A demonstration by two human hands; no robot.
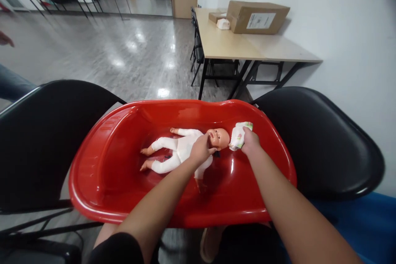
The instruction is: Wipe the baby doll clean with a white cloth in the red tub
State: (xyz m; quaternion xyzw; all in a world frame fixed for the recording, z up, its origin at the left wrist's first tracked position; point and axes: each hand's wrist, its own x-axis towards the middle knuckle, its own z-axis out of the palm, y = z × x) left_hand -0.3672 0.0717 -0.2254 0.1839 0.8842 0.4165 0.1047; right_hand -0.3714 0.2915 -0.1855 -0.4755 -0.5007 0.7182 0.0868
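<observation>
A baby doll (pixel 177 148) in a white suit lies on its back inside a red plastic baby tub (pixel 117 198), head toward the right. My left hand (pixel 201 150) rests on the doll's chest and neck, fingers curled against it just below the chin. My right hand (pixel 250 142) is closed on a small white patterned cloth (pixel 238 135), which it holds against the top of the doll's head.
The tub rests across two black chairs, one on the left (pixel 46 132) and one on the right (pixel 321 140). Behind stands a wooden table (pixel 235 45) bearing a cardboard box (pixel 256 16). Another person's hand (pixel 5 39) and leg show at the far left.
</observation>
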